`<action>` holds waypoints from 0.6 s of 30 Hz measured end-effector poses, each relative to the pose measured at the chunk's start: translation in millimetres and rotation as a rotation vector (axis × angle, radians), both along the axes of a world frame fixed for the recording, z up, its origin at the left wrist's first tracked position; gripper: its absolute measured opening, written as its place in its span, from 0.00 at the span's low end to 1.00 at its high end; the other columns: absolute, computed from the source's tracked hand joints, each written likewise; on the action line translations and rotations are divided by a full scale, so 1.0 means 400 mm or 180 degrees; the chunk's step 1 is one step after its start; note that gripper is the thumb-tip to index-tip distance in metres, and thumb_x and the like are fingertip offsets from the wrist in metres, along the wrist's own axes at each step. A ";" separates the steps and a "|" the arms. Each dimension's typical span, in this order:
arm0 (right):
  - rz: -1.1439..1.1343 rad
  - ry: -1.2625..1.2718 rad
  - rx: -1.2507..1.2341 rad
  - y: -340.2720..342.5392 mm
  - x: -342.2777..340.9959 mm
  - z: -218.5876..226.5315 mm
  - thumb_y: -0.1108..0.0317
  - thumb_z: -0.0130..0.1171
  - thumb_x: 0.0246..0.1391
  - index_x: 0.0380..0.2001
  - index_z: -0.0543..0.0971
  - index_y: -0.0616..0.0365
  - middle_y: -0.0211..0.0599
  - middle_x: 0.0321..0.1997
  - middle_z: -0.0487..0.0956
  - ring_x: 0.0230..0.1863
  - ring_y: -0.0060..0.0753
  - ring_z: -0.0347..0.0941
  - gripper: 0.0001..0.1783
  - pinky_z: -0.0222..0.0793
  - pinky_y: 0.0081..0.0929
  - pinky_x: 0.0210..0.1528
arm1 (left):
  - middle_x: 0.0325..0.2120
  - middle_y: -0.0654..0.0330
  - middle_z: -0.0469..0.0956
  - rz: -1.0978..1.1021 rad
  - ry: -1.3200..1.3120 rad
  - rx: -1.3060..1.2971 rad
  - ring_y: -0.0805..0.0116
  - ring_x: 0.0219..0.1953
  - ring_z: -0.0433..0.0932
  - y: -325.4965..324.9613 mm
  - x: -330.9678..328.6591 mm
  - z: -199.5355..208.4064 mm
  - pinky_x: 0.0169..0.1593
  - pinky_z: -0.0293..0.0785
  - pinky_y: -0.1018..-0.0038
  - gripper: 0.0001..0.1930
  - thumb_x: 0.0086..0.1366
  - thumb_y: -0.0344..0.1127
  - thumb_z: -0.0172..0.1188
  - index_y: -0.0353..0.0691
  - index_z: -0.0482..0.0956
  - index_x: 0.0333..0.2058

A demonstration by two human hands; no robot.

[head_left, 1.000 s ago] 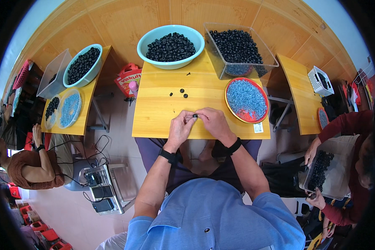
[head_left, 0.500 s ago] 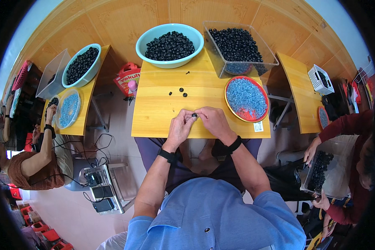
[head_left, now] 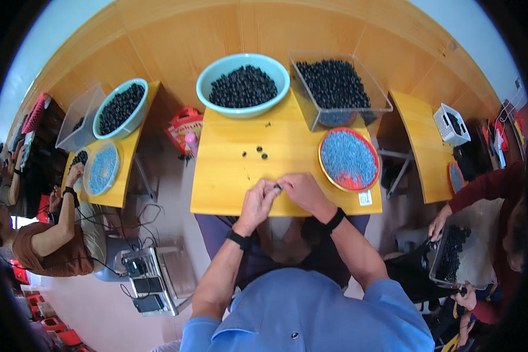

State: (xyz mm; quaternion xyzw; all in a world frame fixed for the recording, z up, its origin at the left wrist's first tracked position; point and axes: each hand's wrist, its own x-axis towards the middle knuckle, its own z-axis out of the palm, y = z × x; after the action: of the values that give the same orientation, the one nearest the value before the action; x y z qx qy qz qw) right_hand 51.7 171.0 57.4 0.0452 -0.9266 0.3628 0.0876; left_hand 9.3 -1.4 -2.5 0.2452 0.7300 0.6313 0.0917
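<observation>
Close together over the table's near edge, my two hands meet at a small black round part [head_left: 277, 186]. My left hand [head_left: 257, 203] grips it between thumb and fingers. Against its right side, the fingers of my right hand [head_left: 302, 190] are pinched together; whatever they hold is hidden. Beyond the hands, several small black pieces [head_left: 264, 156] lie loose on the yellow table [head_left: 223, 182]. To the right sits a red and yellow round tray [head_left: 350, 188] full of small blue, clear-looking pieces [head_left: 347, 154].
At the table's back stand a light-blue basin [head_left: 204, 94] and a clear plastic bin [head_left: 381, 105], both heaped with black parts. A co-worker [head_left: 47, 246] sits at another table on the left. On the right, another person's hand [head_left: 439, 224] is at a clear bin [head_left: 481, 234].
The whole view has shifted, so the table and hands appear lower in the picture. My hands stay together at the black part, with the right fingers more over it.
</observation>
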 end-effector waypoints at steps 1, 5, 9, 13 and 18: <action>0.0017 0.0094 0.0028 0.001 0.000 0.000 0.68 0.58 0.58 0.35 0.85 0.60 0.52 0.34 0.83 0.36 0.54 0.81 0.09 0.77 0.43 0.38 | 0.21 0.60 0.75 -0.0019 -0.0026 0.0061 0.75 0.25 0.70 -0.001 0.004 0.000 0.32 0.71 0.73 0.07 0.70 0.31 0.61 0.32 0.77 0.38; 0.0057 0.0018 0.0221 -0.011 0.003 -0.025 0.68 0.57 0.59 0.34 0.84 0.60 0.52 0.32 0.82 0.35 0.55 0.80 0.09 0.76 0.44 0.36 | 0.25 0.58 0.80 0.0081 -0.0355 0.0300 0.76 0.29 0.77 0.012 0.012 -0.015 0.37 0.76 0.74 0.07 0.70 0.31 0.60 0.31 0.76 0.38; 0.0003 0.0320 0.0055 -0.040 0.034 -0.036 0.73 0.56 0.55 0.37 0.83 0.61 0.51 0.31 0.82 0.35 0.54 0.81 0.09 0.76 0.43 0.36 | 0.27 0.54 0.82 0.0158 -0.0649 0.0249 0.74 0.34 0.83 0.016 0.021 -0.003 0.40 0.79 0.74 0.09 0.70 0.30 0.59 0.28 0.75 0.40; -0.0035 0.0717 -0.0267 -0.054 0.045 -0.035 0.77 0.55 0.55 0.38 0.83 0.62 0.52 0.32 0.82 0.34 0.54 0.81 0.10 0.76 0.42 0.36 | 0.27 0.54 0.82 0.0083 -0.0652 0.0262 0.73 0.35 0.83 0.012 0.011 0.000 0.40 0.80 0.74 0.09 0.70 0.31 0.59 0.28 0.75 0.40; -0.0357 0.0337 -0.0071 -0.028 0.031 -0.045 0.72 0.56 0.57 0.37 0.82 0.62 0.51 0.30 0.82 0.35 0.53 0.81 0.08 0.76 0.43 0.37 | 0.28 0.60 0.81 0.0022 -0.0026 -0.0362 0.77 0.33 0.79 0.007 0.008 0.017 0.40 0.78 0.75 0.08 0.71 0.30 0.60 0.30 0.76 0.42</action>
State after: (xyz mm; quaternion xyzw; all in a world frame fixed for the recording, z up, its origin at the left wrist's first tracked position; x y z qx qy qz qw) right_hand 64.0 159.8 39.4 0.0115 -0.9176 0.3648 0.1572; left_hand 12.6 1.6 4.3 0.2345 0.7652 0.5901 0.1063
